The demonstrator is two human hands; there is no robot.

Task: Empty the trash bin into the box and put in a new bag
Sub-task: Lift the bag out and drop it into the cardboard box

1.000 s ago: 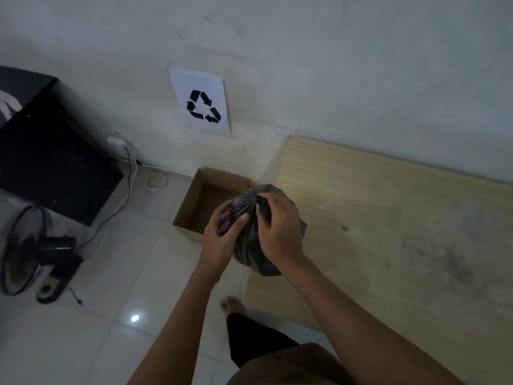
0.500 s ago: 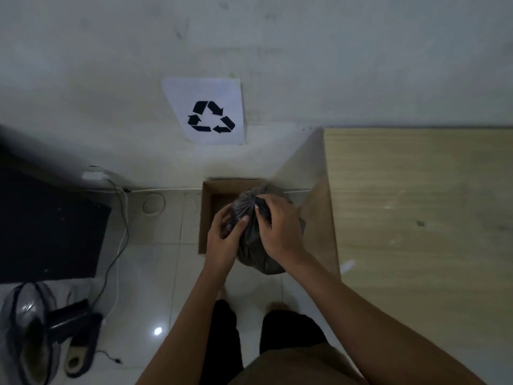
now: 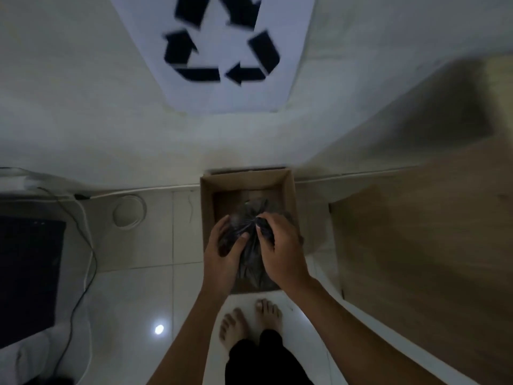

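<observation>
Both hands, left (image 3: pixel 224 254) and right (image 3: pixel 280 245), closed their grip on the bag (image 3: pixel 249 262), which hung upright directly over the open box (image 3: pixel 247 179).

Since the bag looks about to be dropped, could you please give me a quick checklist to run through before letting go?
1. Both hands grip the tied black plastic trash bag: left hand and right hand closed on it: ok.
2. Bag over the open brown cardboard box: ok.
3. Bag neck knotted: looks gathered; cannot tell.
4. Box has room: bottom mostly hidden; cannot tell.
5. Bare feet outside the box: ok.
</observation>
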